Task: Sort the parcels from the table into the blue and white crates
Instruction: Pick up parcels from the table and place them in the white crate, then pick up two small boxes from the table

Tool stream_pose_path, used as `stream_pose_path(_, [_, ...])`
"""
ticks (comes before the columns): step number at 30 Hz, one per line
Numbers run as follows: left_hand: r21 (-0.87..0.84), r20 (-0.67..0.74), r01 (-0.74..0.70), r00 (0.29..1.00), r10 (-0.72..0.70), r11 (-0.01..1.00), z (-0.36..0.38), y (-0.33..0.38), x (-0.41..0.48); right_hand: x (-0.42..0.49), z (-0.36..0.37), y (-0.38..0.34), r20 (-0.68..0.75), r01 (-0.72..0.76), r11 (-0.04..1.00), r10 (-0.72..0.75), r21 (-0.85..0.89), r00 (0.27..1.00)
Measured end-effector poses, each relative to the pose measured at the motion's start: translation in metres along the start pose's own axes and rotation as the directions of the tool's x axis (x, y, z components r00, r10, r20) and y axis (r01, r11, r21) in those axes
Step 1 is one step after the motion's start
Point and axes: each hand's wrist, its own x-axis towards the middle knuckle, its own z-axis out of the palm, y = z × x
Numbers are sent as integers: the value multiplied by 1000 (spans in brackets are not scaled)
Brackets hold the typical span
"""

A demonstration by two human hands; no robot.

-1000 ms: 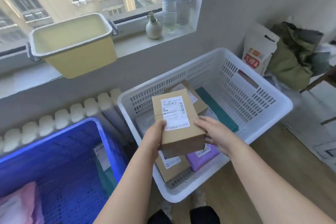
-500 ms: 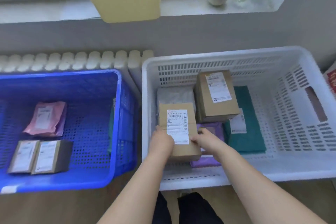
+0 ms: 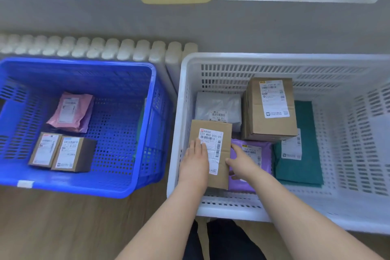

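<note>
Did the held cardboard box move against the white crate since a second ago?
Yes. The cardboard box went down, from above the rim of the white crate into its near left corner.

Grey wall (image 3: 263, 27), white radiator (image 3: 105, 49), wooden floor (image 3: 63, 230)

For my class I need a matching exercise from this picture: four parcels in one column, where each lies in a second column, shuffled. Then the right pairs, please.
Parcels
1. pink pouch
2. teal parcel
3. purple pouch
4. grey bag

Places
A. far left corner of the white crate
B. in the blue crate
C. partly under the right hand
D. rightmost parcel in the white crate

Pairs: 1-B, 2-D, 3-C, 4-A
</note>
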Motion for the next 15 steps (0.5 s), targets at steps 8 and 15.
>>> stream_pose_path(8, [64,-21,-25,999,27,998,7,-1,-2,5,-1,3,30,44,990,-40,-137,999])
stream_pose_path(15, [166,30,-84,996,80,983,4,-5,-5,-11,-8,2,-14,16,979,-19,-204,1000])
